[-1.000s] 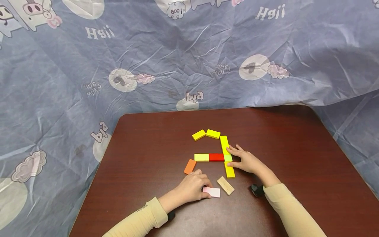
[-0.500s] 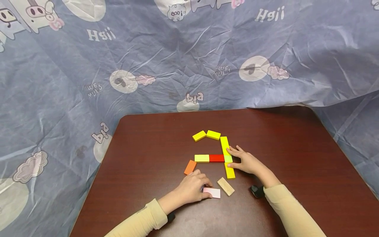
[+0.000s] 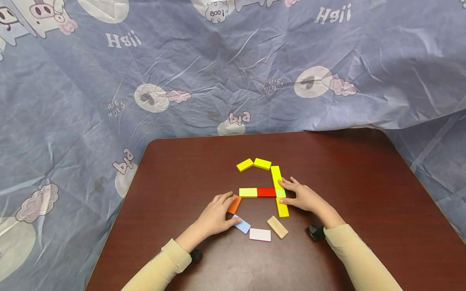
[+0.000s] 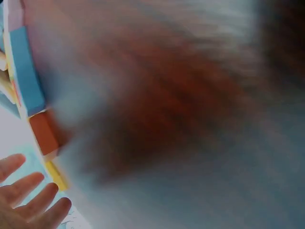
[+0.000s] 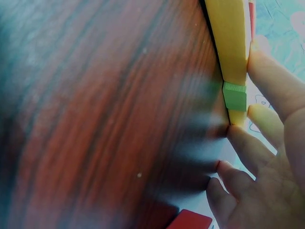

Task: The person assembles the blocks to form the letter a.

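In the head view my left hand [image 3: 215, 216] lies over the left end of the block outline. Its fingers are at the orange block [image 3: 234, 204], partly covering it, and the thumb touches the light blue block [image 3: 242, 224]. The left wrist view shows those fingers [image 4: 35, 196] spread and relaxed beside the orange block. My right hand [image 3: 303, 197] rests at the outline's right side, index finger at the upper yellow block [image 3: 276, 176], thumb on the lower yellow block [image 3: 282, 208]. Between these two sits a pale green block [image 3: 280, 193]. Neither hand grips anything.
A pale pink block [image 3: 260, 235] and a bare wood block [image 3: 277, 227] lie at the near side. A red block [image 3: 266, 192] and a pale yellow block [image 3: 248, 192] form a crossbar. Two yellow blocks [image 3: 262, 163] angle at the top. A printed cloth [image 3: 218, 72] hangs behind the table [image 3: 174, 169].
My left hand has moved left and away from me, off the pink block, to the orange and blue blocks. The blue block now shows. My right hand stays in place.
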The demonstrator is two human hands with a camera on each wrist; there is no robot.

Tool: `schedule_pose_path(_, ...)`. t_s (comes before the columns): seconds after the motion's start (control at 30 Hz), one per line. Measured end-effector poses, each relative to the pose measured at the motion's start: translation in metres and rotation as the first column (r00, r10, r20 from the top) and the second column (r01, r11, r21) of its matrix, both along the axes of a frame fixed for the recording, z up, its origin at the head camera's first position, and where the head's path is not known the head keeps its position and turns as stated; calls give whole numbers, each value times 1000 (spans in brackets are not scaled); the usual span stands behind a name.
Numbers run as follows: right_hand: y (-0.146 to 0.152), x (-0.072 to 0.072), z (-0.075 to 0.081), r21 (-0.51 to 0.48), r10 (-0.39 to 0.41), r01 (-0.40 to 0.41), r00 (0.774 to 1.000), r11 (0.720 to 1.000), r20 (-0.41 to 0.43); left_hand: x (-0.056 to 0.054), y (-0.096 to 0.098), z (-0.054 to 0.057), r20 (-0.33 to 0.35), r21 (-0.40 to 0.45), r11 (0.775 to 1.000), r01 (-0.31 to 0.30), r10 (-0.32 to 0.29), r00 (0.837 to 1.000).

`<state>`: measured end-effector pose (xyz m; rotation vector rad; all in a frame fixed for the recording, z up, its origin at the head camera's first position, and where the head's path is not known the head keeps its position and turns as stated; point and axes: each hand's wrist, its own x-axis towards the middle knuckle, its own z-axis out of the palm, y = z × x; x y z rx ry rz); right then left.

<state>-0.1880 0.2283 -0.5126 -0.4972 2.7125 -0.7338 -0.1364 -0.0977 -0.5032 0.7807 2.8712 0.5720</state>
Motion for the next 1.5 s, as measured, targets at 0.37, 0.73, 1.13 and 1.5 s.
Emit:
schedule_pose_path(0.37,0,1,-3,-15,3,-4,1000,1000,-13,-2,-5,-17,119,-35,999,15,-11,993)
schedule_pose_path(0.73,1,1,-1,-4,1,-1,1000,1000,-9,-2,-4,-13,145,-23,1000,15,-11,989)
schedule_pose_path(1.13,0,0,1,-8,2,-2,1000,1000,-4,-3,-6,-11,165,-16,1000,19,-16,986)
schedule_pose_path(1.5,0,0,-2,-10,-13,13,1000,1000,-7,-4,-7,-12,152,-20,1000,24,-21,988)
